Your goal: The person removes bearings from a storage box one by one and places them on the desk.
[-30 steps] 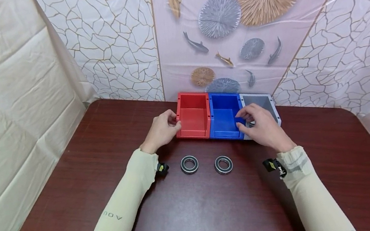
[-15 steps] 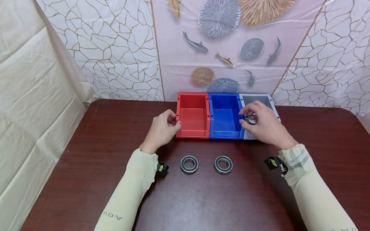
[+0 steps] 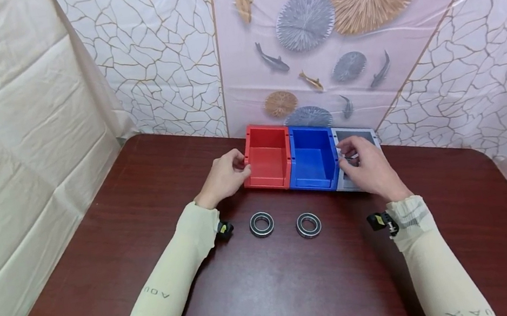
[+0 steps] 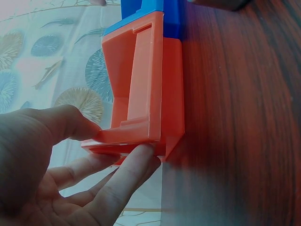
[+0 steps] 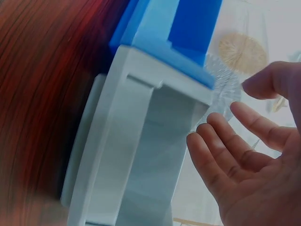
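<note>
My left hand [image 3: 226,175] pinches the outer left wall of the red bin [image 3: 267,167]; in the left wrist view the thumb lies inside the rim and fingers press the outside. My right hand [image 3: 369,165] is over the grey bin [image 3: 348,183], its fingers relaxed and apart from the thumb. In the right wrist view nothing lies between them. The blue bin [image 3: 312,163] sits between the red and grey ones, side by side in a row. Two black-and-silver ball bearings [image 3: 261,224] lie flat on the table in front of the bins. The right hand hides part of the grey bin's inside.
The dark brown wooden table [image 3: 274,297] carries everything. A patterned cloth [image 3: 172,72] hangs close behind the bins, and a cream cloth [image 3: 9,134] hangs along the left side. Each wrist wears a small black camera [image 3: 377,221].
My right hand has shifted rightward from the blue bin's edge to over the grey bin. The left hand stays at the red bin, and the bearings lie where they were.
</note>
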Available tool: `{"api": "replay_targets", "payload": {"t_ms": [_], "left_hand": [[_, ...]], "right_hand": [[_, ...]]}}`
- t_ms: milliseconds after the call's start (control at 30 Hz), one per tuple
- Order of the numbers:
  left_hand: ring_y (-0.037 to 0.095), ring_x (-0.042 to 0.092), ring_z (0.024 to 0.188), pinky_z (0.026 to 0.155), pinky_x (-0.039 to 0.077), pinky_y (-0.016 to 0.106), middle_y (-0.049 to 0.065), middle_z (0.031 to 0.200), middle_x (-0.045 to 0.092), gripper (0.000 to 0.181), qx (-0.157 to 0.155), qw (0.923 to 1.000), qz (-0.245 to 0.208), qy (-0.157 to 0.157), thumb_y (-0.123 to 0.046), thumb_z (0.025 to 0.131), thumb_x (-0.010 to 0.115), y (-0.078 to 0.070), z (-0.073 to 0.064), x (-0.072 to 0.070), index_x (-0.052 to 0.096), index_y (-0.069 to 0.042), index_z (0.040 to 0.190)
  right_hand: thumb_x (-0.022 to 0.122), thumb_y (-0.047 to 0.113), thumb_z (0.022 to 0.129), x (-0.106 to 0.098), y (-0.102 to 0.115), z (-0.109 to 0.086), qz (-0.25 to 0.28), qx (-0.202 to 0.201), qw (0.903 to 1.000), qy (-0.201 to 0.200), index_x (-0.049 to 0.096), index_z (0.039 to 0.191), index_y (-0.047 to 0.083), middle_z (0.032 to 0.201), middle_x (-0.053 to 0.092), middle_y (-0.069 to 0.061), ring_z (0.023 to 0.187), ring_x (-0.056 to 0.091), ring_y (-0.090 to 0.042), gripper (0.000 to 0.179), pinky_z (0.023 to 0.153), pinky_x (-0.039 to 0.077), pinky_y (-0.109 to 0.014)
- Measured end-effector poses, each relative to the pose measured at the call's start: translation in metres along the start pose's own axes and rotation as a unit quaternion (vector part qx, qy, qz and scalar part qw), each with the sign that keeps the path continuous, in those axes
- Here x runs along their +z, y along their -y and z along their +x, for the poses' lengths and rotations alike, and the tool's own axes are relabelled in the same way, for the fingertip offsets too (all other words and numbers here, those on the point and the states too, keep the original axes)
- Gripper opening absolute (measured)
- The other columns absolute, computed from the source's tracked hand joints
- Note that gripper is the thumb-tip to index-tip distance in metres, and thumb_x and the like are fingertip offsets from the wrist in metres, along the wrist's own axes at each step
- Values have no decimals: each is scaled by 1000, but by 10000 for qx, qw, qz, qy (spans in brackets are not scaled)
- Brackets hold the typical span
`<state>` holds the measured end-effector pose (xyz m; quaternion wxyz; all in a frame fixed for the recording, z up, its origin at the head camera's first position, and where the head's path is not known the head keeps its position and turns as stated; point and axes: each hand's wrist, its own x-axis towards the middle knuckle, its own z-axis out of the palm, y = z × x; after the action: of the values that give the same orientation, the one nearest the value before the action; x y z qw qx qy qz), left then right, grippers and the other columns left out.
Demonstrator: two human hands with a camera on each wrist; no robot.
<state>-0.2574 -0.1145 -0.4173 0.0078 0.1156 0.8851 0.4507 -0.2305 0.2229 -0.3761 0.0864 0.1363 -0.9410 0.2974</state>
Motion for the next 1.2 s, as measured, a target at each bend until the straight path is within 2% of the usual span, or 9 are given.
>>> {"api": "replay_targets", "payload": {"t_ms": [233, 467, 667, 1000, 1200], "left_hand": [[23, 66, 97, 86, 58, 38, 10, 108, 70, 19, -94, 9999, -34, 11, -20, 98, 63, -3, 0, 1, 62, -8, 113], [22, 66, 97, 85, 57, 37, 10, 107, 71, 19, -40, 10000, 45, -24, -20, 98, 64, -2, 0, 0, 62, -8, 112], [23, 66, 98, 86, 57, 37, 11, 108, 70, 19, -29, 10000, -4, 5, -19, 98, 63, -1, 0, 1, 61, -7, 113], [22, 66, 98, 86, 57, 37, 10, 108, 71, 19, -33, 10000, -41, 3, -20, 98, 64, -3, 1, 1, 61, -7, 112], [23, 66, 97, 85, 58, 38, 11, 108, 71, 18, -91, 9999, -64, 25, -18, 98, 64, -4, -1, 0, 61, -8, 112]], "right_hand": [[51, 12, 101, 0, -9, 1, -158, 41, 9999, -56, 62, 123, -1, 109, 62, -17, 97, 61, -28, 28, 85, 50, -43], [53, 14, 100, -1, -15, 3, -367, 116, 9993, 14, 61, 123, -3, 112, 62, -21, 102, 61, -34, 30, 88, 50, -51], [56, 19, 99, -3, -15, 4, -564, 396, 9974, 203, 59, 127, -2, 121, 57, -24, 112, 54, -38, 35, 95, 45, -55], [39, 19, 107, -4, -24, 8, -523, 407, 9971, 386, 57, 128, -5, 126, 55, -27, 118, 49, -41, 37, 96, 43, -58], [43, 14, 102, -3, -30, 9, -627, 490, 9949, 618, 52, 133, -8, 134, 48, -33, 124, 45, -45, 39, 103, 40, -63]]}}
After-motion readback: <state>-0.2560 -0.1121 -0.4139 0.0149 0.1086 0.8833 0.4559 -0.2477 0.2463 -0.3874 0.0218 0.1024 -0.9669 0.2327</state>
